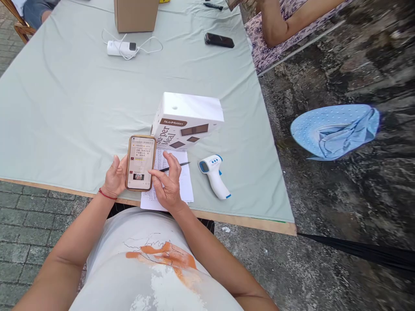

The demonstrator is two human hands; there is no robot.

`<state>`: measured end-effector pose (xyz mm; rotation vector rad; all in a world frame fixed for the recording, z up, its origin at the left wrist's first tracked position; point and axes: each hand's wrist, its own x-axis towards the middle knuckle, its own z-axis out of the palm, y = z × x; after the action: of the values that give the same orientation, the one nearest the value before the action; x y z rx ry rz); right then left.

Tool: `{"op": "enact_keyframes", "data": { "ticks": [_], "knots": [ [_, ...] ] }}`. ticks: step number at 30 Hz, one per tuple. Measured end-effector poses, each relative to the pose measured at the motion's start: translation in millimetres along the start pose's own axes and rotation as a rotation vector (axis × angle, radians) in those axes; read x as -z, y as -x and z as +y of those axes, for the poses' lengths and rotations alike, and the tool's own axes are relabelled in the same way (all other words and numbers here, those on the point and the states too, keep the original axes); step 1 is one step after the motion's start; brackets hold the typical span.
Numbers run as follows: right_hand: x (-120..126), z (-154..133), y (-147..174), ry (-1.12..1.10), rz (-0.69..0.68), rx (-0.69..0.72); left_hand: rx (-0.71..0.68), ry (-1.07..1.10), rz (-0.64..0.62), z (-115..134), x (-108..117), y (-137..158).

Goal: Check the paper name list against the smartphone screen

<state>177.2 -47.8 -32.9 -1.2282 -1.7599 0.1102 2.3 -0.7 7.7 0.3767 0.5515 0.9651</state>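
My left hand [117, 176], with a red cord on its wrist, is closed around a smartphone [141, 163] in a brown-edged case. The phone's lit screen faces me and shows a chat with text and a small picture. My right hand [168, 183] has its fingers apart, the index fingertip at the screen's right edge. Behind its fingers a dark pen [184, 164] partly shows; I cannot tell whether it is held or lies on the paper. Printed sheets [186, 188] lie under the right hand. Just beyond stands a white "Super Meal" box [194, 108].
On the cloth-covered table [81, 103] are a white and blue infrared thermometer [215, 176], a white device with a cable [121, 48], a cardboard box [136, 15] and a black device [219, 40]. A blue sun hat [335, 129] is to the right. Other people's limbs [275, 26] show at the far edges.
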Motion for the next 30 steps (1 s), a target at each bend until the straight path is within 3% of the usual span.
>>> {"op": "enact_keyframes", "data": {
  "ticks": [30],
  "knots": [
    [-1.9,-7.3,-7.1,0.037,-0.039,0.072,0.003,-0.041,-0.023,0.3,-0.5,1.2]
  ]
}}
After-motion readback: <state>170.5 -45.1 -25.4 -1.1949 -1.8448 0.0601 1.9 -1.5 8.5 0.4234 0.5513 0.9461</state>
